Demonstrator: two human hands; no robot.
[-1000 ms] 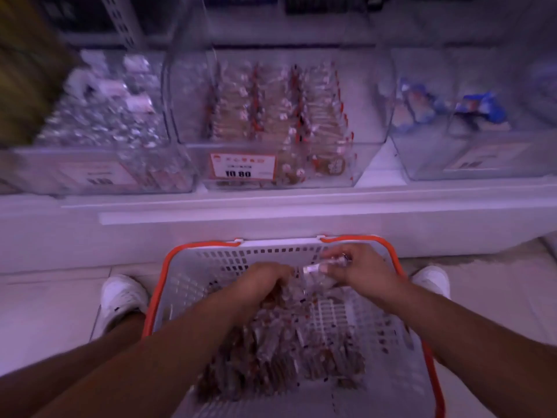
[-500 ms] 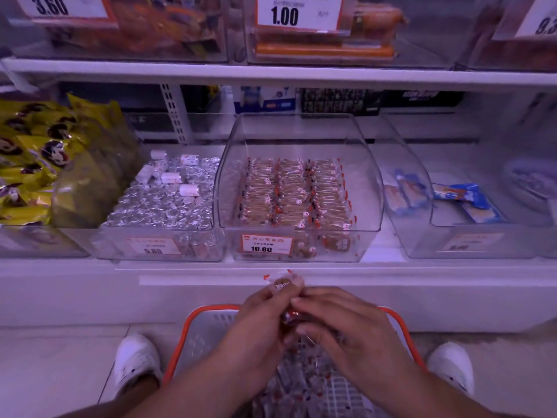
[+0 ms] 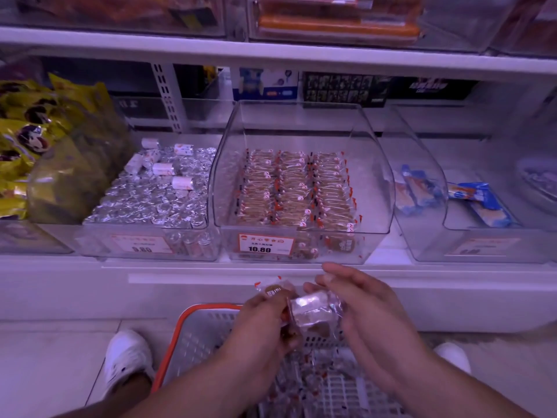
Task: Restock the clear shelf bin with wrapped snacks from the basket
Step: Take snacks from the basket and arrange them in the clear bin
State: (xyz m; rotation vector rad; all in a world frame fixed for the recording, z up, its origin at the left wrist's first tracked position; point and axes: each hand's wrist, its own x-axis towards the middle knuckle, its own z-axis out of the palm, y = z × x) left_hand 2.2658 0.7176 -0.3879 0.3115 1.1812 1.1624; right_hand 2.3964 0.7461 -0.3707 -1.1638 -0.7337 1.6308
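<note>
The small clear-wrapped brown snacks with red-edged seals (image 3: 297,190) lie in three neat rows inside the clear curved-walled plastic shelf bin (image 3: 373,164), which stands on the white shelf (image 3: 90,267) and carries an orange-bordered white price label (image 3: 265,244) reading 10.80 beneath a line of characters too small to read. A glossy bundle of the same crinkly wrapped snacks (image 3: 310,309) sits between both hands, above the grey perforated plastic basket with an orange rim (image 3: 187,324), where more loose packets lie heaped. The left hand (image 3: 259,324) grips the bundle with curled fingers, one packet poking up past its thumb; the right hand (image 3: 367,309) cups the bundle's other side, fingertips curled against the wrapper. Just left of the bin, a second clear bin (image 3: 144,245) holds silvery foil-wrapped sweets and a few white cylindrical rolls, its label blurred but seeming to read 9.80. Shiny yellow printed bags (image 3: 27,128) bulge at far left, and blue-and-white wrapped bars (image 3: 479,203) lie in the clear bin to the right.
</note>
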